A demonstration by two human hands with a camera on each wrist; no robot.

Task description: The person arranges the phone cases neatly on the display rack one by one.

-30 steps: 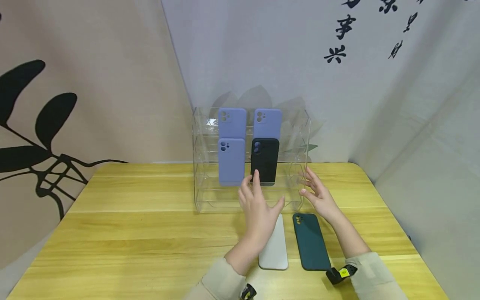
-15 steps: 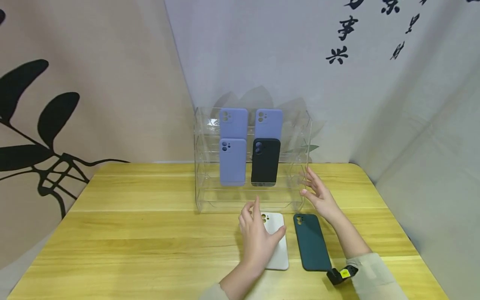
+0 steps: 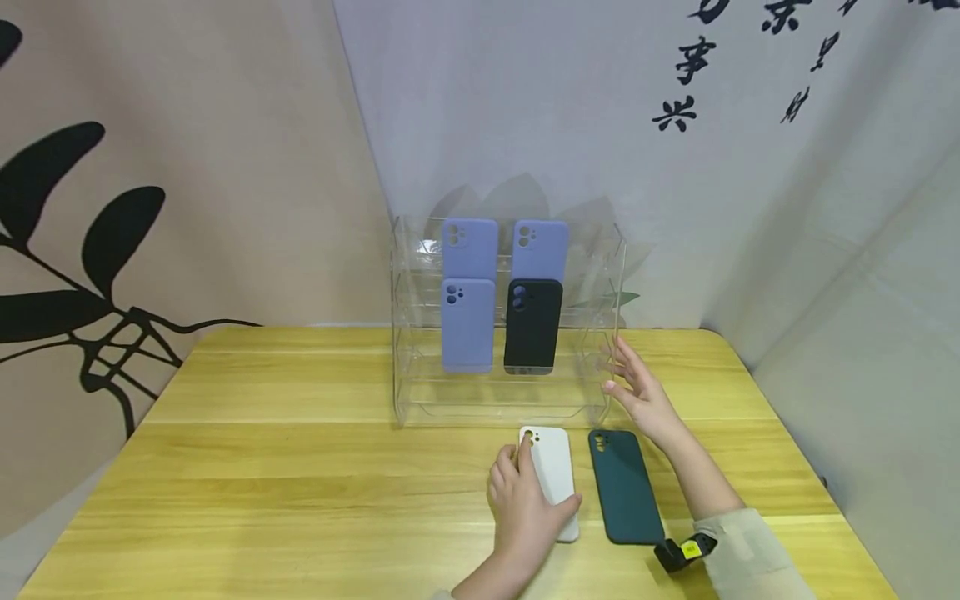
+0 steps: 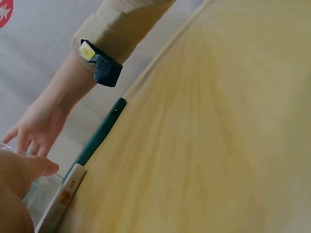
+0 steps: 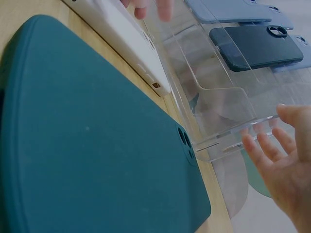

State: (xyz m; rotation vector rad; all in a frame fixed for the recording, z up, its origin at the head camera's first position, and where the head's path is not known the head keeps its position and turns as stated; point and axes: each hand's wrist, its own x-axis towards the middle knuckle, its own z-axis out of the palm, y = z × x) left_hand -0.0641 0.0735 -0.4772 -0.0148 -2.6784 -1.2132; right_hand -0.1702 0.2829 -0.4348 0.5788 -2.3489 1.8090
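A white phone case (image 3: 555, 467) lies flat on the table. My left hand (image 3: 525, 508) is over its left and lower part, fingers and thumb spread; whether the fingertips touch it I cannot tell. My right hand (image 3: 647, 400) is at the right side panel of a clear acrylic rack (image 3: 427, 400), fingers extended along its outside and thumb near the front edge. To the right of the white case lies a dark green phone case (image 3: 626, 487). A black phone case (image 3: 534, 325) and a purple phone case (image 3: 467, 325) stand side by side in the rack.
On the rack's higher tier, behind the front pair, stand two more purple phone cases, a left one (image 3: 470, 247) and a right one (image 3: 540, 248). A printed cloth (image 3: 525, 100) hangs behind the wooden table (image 3: 285, 483).
My left hand has drawn back from in front of the black case, down over the white case. The right hand stays at the rack's side.
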